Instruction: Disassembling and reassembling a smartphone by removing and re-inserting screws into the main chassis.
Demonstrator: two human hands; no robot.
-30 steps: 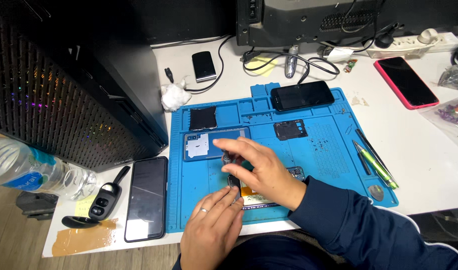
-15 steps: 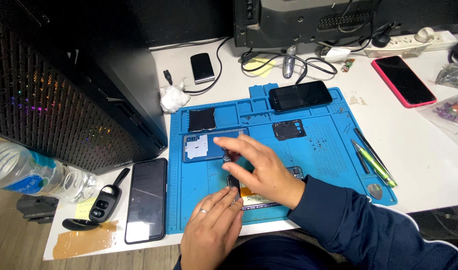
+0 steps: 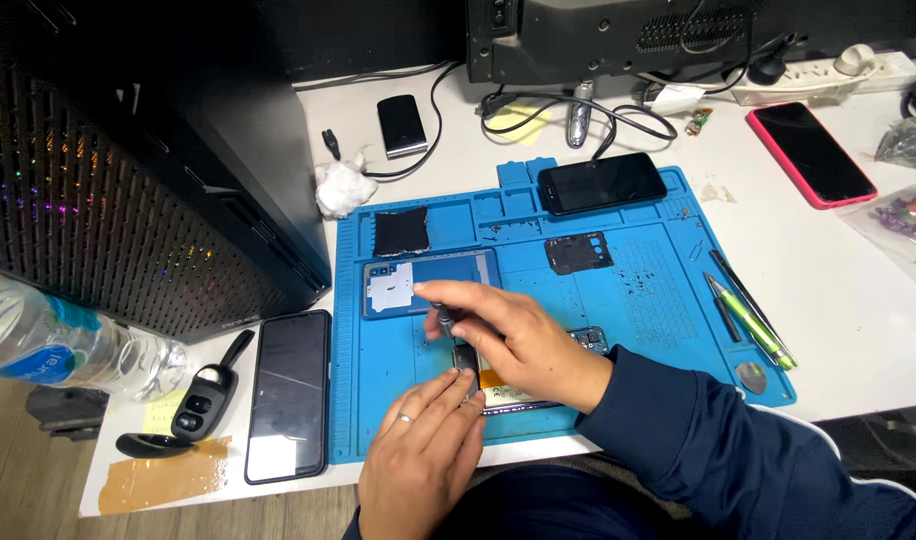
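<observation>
An opened phone [image 3: 538,385] lies near the front edge of a blue repair mat [image 3: 658,300], mostly hidden under my hands. My right hand [image 3: 523,335] is shut on a small screwdriver [image 3: 444,320] held upright over the phone's left end. My left hand [image 3: 423,455], with a ring on one finger, rests at the mat's front edge, its fingertips touching the phone beside the screwdriver tip. A blue back cover [image 3: 428,283] lies on the mat just behind my hands.
On the mat: a black phone [image 3: 600,183], two dark flat parts [image 3: 576,252], tweezers and a green tool [image 3: 748,315]. A black phone [image 3: 288,395], a key fob [image 3: 200,395] and a water bottle [image 3: 68,345] lie left. A computer tower [image 3: 148,160] stands at left; a red phone [image 3: 810,152] at right.
None of the things on the mat has moved. My hands stay over the opened phone, with only slight shifts of the fingers.
</observation>
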